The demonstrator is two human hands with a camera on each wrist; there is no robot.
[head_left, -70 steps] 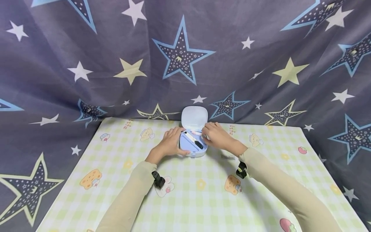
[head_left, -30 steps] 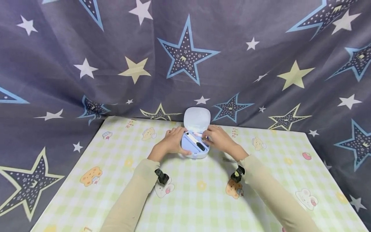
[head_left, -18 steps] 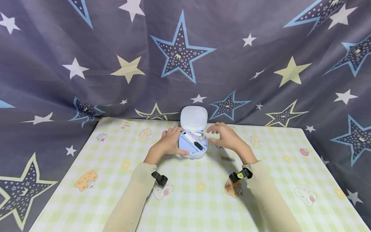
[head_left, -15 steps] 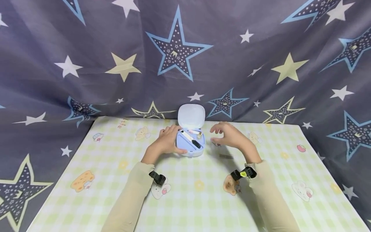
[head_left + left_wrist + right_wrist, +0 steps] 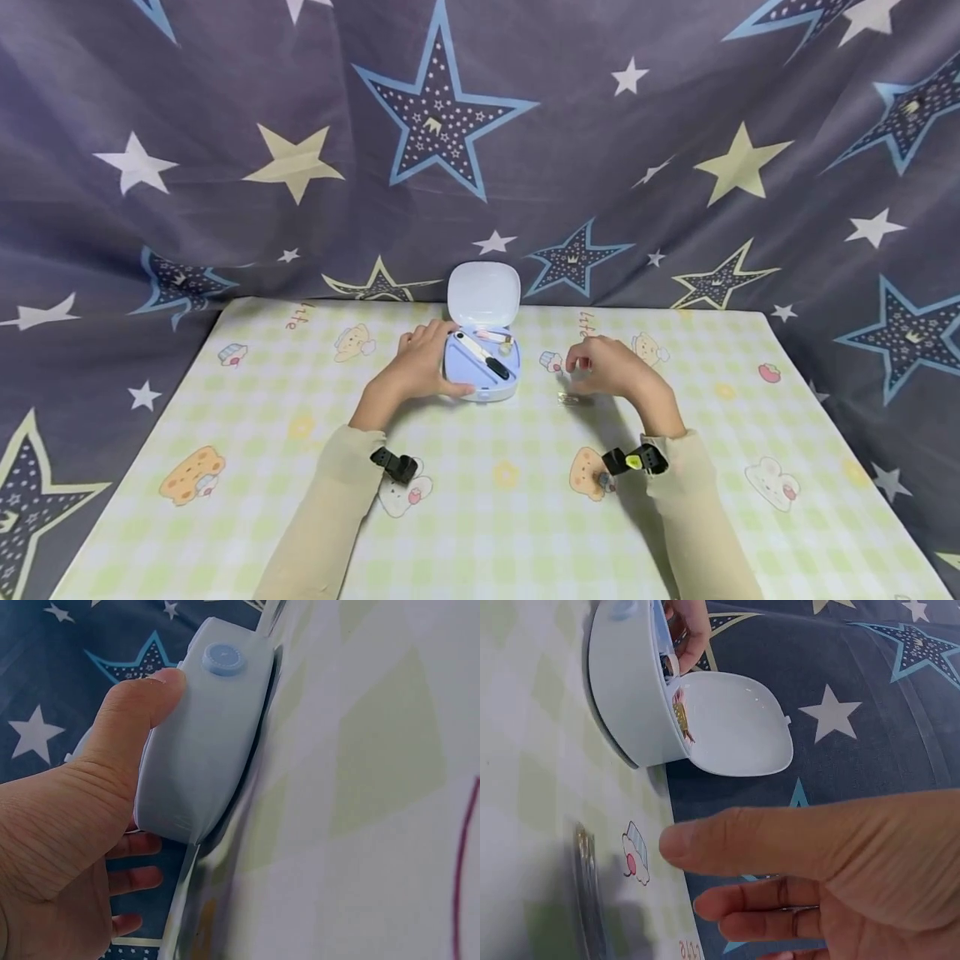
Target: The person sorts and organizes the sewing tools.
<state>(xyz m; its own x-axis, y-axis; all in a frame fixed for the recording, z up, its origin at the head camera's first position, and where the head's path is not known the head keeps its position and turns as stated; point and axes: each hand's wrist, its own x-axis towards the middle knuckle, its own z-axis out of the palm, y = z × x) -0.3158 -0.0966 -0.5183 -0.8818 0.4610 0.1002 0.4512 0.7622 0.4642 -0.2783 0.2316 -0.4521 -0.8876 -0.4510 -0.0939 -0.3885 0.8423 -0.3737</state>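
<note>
A pale blue box [image 5: 491, 392] stands on the table, its white lid [image 5: 483, 294] raised behind it. My left hand [image 5: 420, 362] grips its left side; in the left wrist view the thumb [image 5: 154, 697] presses on the front wall beside a round button [image 5: 223, 658]. Inside the box, a white tool with a black end [image 5: 483, 354] lies slantwise, with a small pink-and-gold item [image 5: 495, 337] behind it. My right hand [image 5: 611, 367] hovers right of the box, fingers loosely bent, nothing between them. Just below its fingertips lies a slim, shiny, see-through item [image 5: 573, 400].
A checked tablecloth [image 5: 510, 517] with printed cartoon figures covers the table. Directly behind the table's far edge hangs a dark star-patterned curtain [image 5: 585, 158]. Each wrist wears a black strap, the left strap [image 5: 395, 464] and the right strap [image 5: 636, 459].
My right hand has come out of the box's right part and moved right and down to the shiny item. The gold piece in the box now shows. My left hand keeps its grip.
</note>
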